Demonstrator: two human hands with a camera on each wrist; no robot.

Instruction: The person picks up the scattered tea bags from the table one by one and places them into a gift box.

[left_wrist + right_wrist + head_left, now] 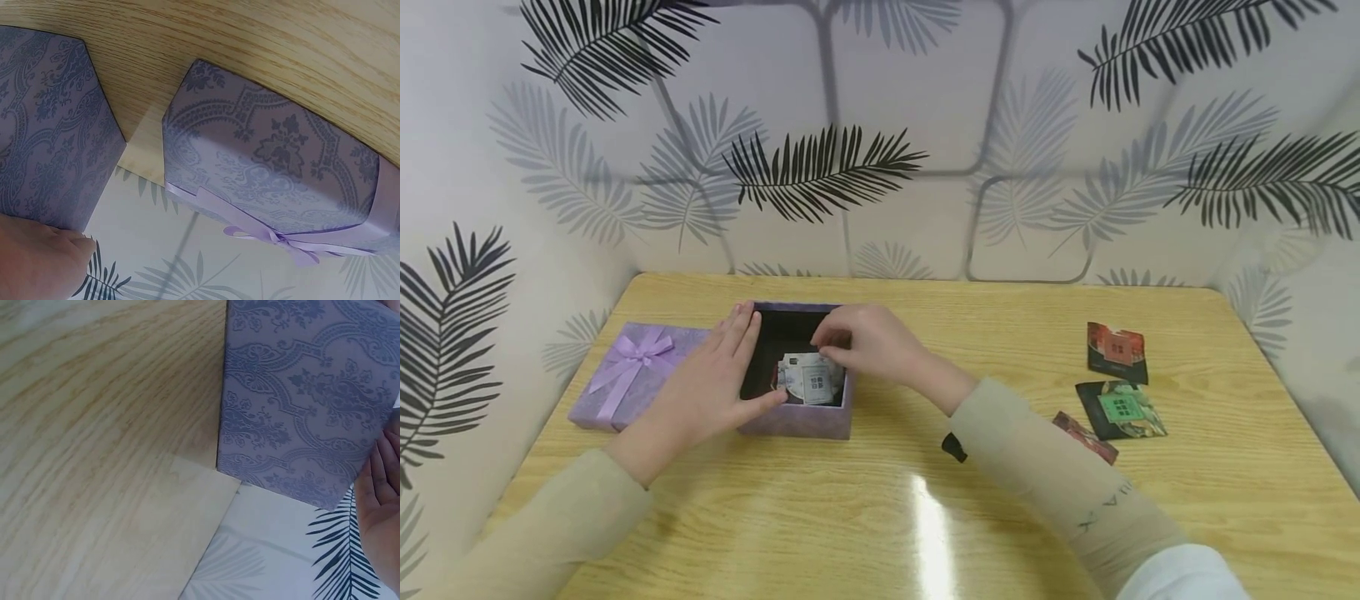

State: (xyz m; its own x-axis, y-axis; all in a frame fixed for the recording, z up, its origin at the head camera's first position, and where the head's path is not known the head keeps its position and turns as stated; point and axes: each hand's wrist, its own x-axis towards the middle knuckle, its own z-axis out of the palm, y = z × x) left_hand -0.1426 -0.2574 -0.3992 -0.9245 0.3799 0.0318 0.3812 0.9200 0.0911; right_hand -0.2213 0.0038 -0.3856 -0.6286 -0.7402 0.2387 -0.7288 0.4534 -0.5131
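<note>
On the table [865, 517], the open purple box [797, 422] stands beside its ribboned lid [685, 346]. Steady its left edge with the left hand [709, 383], fingers straight, gripping nothing. The right hand [876, 346] curls over the right side; whether it pinches anything cannot be told. Handle the pale sachets [815, 382] inside flat, without creasing.

The left hand [711, 383] lies along the left side of an open purple box [797, 422], while the right hand [876, 343] curls its fingers at the pale packets [814, 382] inside — a ribboned purple lid [658, 387] just left, red [1117, 351] and green-labelled [1122, 408] packets well to the right on the wooden table [820, 508].
</note>
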